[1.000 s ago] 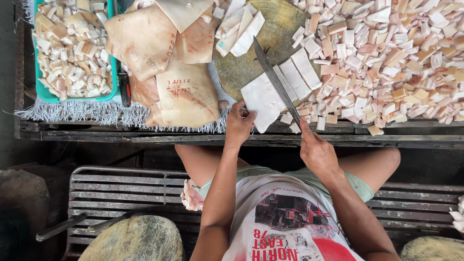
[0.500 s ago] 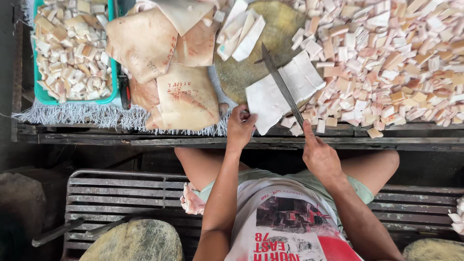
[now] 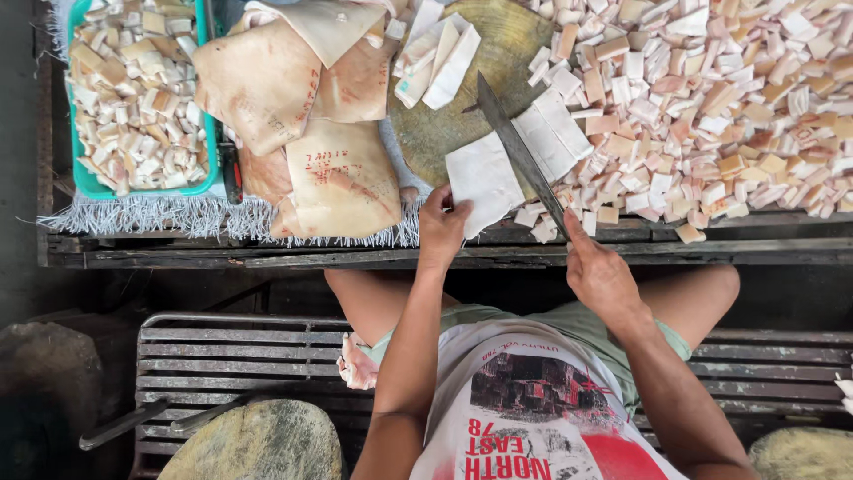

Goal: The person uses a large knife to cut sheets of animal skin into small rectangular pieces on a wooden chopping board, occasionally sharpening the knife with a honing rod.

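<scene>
Far left: green tray (image 3: 89, 182) heaped with small pale cubes (image 3: 133, 98), standing on a frayed white cloth (image 3: 133, 216) over the dark wooden table (image 3: 622, 253).

Just right of the tray: several large uncut tan sheets (image 3: 342, 178), overlapping, some with red marks, the nearest hanging over the table edge. A dark-handled tool (image 3: 229, 169) wedged between tray and sheets.

Centre: round wooden block (image 3: 444, 124), worn and stained, with a few long white strips (image 3: 440, 53) at its far side. Nearer, a flat white slab (image 3: 484, 178) lying half on the block, half over the table edge.

Left hand (image 3: 442, 227) clamped on the slab's near corner, fingers curled over it, pinning it down. Long knife (image 3: 520, 151) laid slantwise across the slab, tip toward the block's middle, with cut white strips lying just right of the blade. Right hand (image 3: 600, 276) closed round the handle, which is hidden inside the fist.

Right: a broad heap (image 3: 711, 107) of cut pink and white pieces, spread from the block to the frame's edge, a few spilling toward the table's lip.

Judging by the layout, well advanced but not finished: tray full, heap large, one slab part-sliced under the blade, strips waiting for cross-cutting, and a stack of whole sheets untouched.

Below: slatted metal bench (image 3: 231, 356) and bent knees.
</scene>
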